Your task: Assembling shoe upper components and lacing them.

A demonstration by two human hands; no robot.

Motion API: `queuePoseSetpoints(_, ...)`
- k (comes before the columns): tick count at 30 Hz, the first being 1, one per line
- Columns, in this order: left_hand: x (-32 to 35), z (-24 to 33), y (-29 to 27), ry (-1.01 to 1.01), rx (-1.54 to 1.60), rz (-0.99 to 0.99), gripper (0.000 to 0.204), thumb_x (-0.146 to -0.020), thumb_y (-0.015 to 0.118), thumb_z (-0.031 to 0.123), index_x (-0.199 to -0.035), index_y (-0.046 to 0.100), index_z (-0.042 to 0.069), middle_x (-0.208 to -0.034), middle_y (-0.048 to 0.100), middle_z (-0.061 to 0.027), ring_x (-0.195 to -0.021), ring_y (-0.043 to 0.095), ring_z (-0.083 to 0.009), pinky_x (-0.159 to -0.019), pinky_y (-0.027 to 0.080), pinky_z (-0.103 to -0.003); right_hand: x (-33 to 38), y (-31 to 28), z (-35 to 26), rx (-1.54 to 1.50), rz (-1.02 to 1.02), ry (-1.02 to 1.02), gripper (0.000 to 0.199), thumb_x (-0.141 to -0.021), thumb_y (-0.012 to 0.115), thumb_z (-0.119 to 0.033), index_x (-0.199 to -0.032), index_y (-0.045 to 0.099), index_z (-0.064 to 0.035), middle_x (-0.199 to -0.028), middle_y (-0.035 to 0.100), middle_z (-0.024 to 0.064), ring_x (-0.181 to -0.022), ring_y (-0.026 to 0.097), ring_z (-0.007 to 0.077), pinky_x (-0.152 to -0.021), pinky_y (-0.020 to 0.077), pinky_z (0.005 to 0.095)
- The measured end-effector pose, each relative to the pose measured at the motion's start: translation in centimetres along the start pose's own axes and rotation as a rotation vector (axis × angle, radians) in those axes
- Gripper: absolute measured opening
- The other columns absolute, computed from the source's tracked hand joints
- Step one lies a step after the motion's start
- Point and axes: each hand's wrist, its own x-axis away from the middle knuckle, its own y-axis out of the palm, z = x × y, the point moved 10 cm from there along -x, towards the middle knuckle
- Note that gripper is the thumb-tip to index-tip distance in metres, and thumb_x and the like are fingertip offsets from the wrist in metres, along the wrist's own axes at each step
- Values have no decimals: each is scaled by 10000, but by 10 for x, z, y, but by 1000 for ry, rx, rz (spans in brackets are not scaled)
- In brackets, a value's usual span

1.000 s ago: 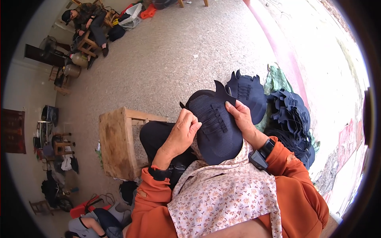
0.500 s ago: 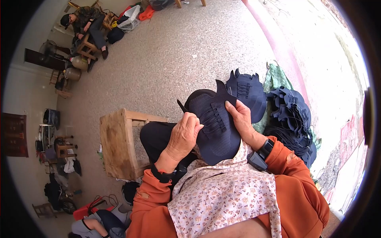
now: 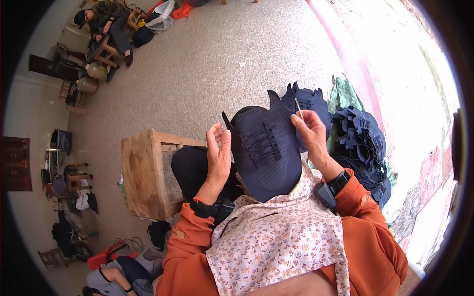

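A dark navy shoe upper (image 3: 269,172), flat, with black lace threaded in rows across its middle, rests on my lap over a floral apron (image 3: 276,237). My left hand (image 3: 218,153) is beside its left edge, fingers raised and slightly curled, thumb apart, with nothing visible in it. At the upper's right side, my right hand (image 3: 312,134) pinches a thin, pale needle-like tool (image 3: 297,105) that points upward. Close beyond that hand lies a stack of similar laced uppers (image 3: 316,101).
Another pile of dark uppers with loose laces (image 3: 363,143) lies at my right, by green sacking (image 3: 344,93). A wooden stool (image 3: 143,172) stands at my left. One person (image 3: 111,24) sits far left; another (image 3: 123,276) is at the lower left.
My left hand has drawn back left from the lacing and its fingers have opened. My right hand has shifted right and up slightly, and the thin tool now shows in it.
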Motion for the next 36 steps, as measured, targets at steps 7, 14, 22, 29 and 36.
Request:
queuePoseSetpoints(7,-13,-25,15,-299,403,64,550,-918,665,354,-1237,475,-52,-1145,566,-100,-1050,535,-127,-950,409,-247,29,64,-62,396,-624,-457,98,-828,727,-59,-854,648,-6,-813,579,45,-694,573,125,-607,445,267)
queuePoseSetpoints(14,-24,-24,9,-108,258,145,270,-952,632,282,-885,557,31,-731,497,61,-653,398,-20,-569,346,-188,21,73,-33,415,-671,-299,152,-856,697,-110,-928,607,-11,-835,583,80,-727,601,226,-642,470,314)
queuePoseSetpoints(22,-29,-39,4,-97,91,135,292,-965,608,279,-826,490,51,-660,379,69,-600,320,-32,-501,288,-224,26,78,-40,724,-720,-470,178,-921,621,-160,-980,526,-21,-855,549,122,-737,584,306,-651,470,359)
queuePoseSetpoints(29,-24,-36,0,-14,-71,162,304,-975,571,327,-945,504,33,-782,494,-38,-734,476,-133,-686,434,-308,15,38,1,284,-443,-27,174,-929,649,-185,-937,561,-35,-780,541,-15,-701,490,72,-654,419,216)
queuePoseSetpoints(36,-7,114,14,624,-578,52,633,-996,395,493,-1434,346,40,-1475,349,-173,-1417,240,-333,-1134,172,-481,15,-3,22,-57,-214,574,245,-895,696,-227,-955,603,-8,-772,620,-17,-604,567,64,-495,427,216)
